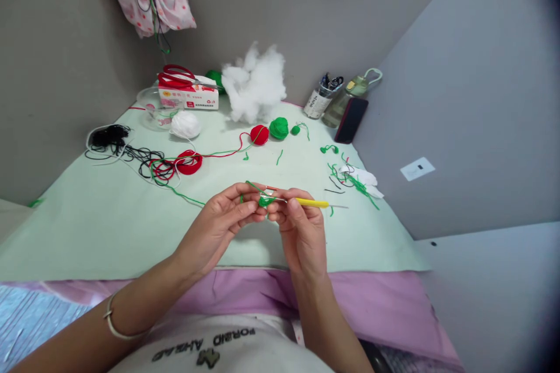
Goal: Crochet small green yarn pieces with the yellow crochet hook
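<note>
My left hand (221,222) pinches a small green crochet piece (265,201) between thumb and fingers, with green yarn (188,198) running from it across the table toward the left. My right hand (301,227) is closed around a yellow-handled crochet hook (311,203), whose metal tip meets the green piece. Both hands hover above the pale green table cover (109,221), close to my body.
Farther back lie a red yarn ball (259,134), a green yarn ball (279,127), a white ball (185,125), red coil (189,161), black cord (109,137), white stuffing (256,84), a box with red scissors (188,90), a bottle (345,102) and a dark phone (351,120).
</note>
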A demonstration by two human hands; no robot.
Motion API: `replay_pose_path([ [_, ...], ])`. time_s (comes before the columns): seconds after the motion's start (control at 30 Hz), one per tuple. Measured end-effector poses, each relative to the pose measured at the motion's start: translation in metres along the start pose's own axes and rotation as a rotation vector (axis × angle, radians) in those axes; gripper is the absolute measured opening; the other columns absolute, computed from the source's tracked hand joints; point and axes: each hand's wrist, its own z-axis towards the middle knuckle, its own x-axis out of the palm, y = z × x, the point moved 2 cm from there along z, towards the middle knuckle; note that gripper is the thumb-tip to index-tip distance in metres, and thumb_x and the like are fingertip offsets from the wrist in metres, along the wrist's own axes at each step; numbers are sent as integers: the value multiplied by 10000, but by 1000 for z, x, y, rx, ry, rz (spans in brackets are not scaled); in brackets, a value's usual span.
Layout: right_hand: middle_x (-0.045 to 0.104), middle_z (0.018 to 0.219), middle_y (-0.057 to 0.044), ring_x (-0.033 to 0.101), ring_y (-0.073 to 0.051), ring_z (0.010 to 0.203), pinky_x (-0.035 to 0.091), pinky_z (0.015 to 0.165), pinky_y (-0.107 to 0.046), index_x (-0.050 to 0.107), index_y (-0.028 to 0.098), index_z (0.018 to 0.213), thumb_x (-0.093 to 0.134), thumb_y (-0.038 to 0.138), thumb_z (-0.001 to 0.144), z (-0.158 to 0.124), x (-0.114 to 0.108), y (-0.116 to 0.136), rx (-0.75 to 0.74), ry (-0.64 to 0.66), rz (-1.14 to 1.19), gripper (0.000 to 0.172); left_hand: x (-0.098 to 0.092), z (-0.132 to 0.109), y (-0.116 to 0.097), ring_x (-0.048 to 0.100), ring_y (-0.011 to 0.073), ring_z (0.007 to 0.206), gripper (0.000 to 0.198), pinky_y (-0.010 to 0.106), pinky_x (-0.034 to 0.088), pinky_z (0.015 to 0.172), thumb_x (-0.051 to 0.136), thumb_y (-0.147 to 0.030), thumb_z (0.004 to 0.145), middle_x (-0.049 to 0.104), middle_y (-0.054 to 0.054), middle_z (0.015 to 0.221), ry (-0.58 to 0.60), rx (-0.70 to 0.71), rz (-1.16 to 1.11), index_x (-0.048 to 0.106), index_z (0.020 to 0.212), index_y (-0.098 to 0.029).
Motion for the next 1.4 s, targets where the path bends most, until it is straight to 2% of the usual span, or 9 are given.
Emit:
replay_pose_path([
  [0.2, 814, 911, -8, 756, -105, 679, 640, 634, -203, 791, 250, 882, 825, 352, 859, 0, 1, 0, -11, -25, -23, 110, -1, 0, 1, 683, 131, 791, 153, 271, 572, 849, 804, -220, 868, 742, 6, 893, -19, 84, 132, 785, 1020, -210],
  [0.43, 807, 902, -21, 751, -124, 674, 645, 636, -246, 795, 235, 878, 810, 348, 870, -3, 4, 4, -49, -48, -81, 114, -3, -4, -2, 695, 152, 847, 158, 303, 573, 868, 744, -289, 943, 739, 13, 1001, -7, 213, 315, 773, 1090, -238],
  [0.5, 803, 895, -24, 746, -131, 679, 647, 648, -266, 795, 233, 884, 797, 348, 880, -4, 5, 4, -58, -51, -103, 116, 0, -4, -4, 692, 159, 867, 186, 302, 576, 868, 780, -304, 914, 726, 8, 983, -15, 233, 343, 785, 1090, -245],
  [0.63, 803, 907, -28, 733, -136, 690, 644, 683, -294, 800, 237, 899, 772, 333, 901, -6, 6, 4, -71, -44, -141, 100, 4, -4, -6, 685, 180, 920, 280, 303, 583, 859, 865, -301, 820, 680, -7, 914, -60, 210, 340, 807, 1090, -256],
  [0.87, 797, 924, -27, 695, -128, 709, 625, 728, -304, 815, 243, 912, 773, 321, 895, -7, 4, 2, -75, -40, -169, 90, 0, -2, -3, 677, 195, 965, 373, 324, 552, 906, 819, -323, 859, 746, 30, 989, -57, 142, 335, 783, 1224, -253],
  [1.0, 766, 908, -18, 673, -128, 703, 591, 732, -313, 813, 243, 925, 786, 347, 881, -5, 0, 0, -94, -57, -232, 116, 1, -2, -5, 622, 144, 803, 466, 261, 530, 731, 834, -278, 837, 702, 5, 900, -55, 144, 313, 746, 1293, -245],
  [1.13, 709, 850, 6, 637, -117, 676, 546, 711, -307, 809, 261, 947, 779, 346, 896, -5, -5, 1, -134, -27, -292, 104, 3, -3, -8, 517, 91, 656, 594, 209, 436, 549, 840, -253, 827, 641, -20, 874, -41, 91, 253, 665, 1395, -236],
  [1.23, 714, 895, -4, 651, -135, 717, 552, 749, -337, 804, 285, 997, 729, 356, 940, -6, -6, 3, -154, 50, -332, 118, 4, -2, -9, 464, 68, 614, 634, 190, 388, 507, 841, -244, 827, 625, -29, 873, -48, 40, 200, 635, 1426, -236],
  [1.4, 774, 975, -43, 694, -222, 996, 560, 885, -415, 816, 325, 1017, 672, 283, 978, -12, -1, 8, -378, 48, -595, 155, 5, -2, -8, 422, 65, 597, 587, 190, 365, 506, 858, -230, 807, 611, -34, 832, -46, 20, 165, 683, 1367, -232],
])
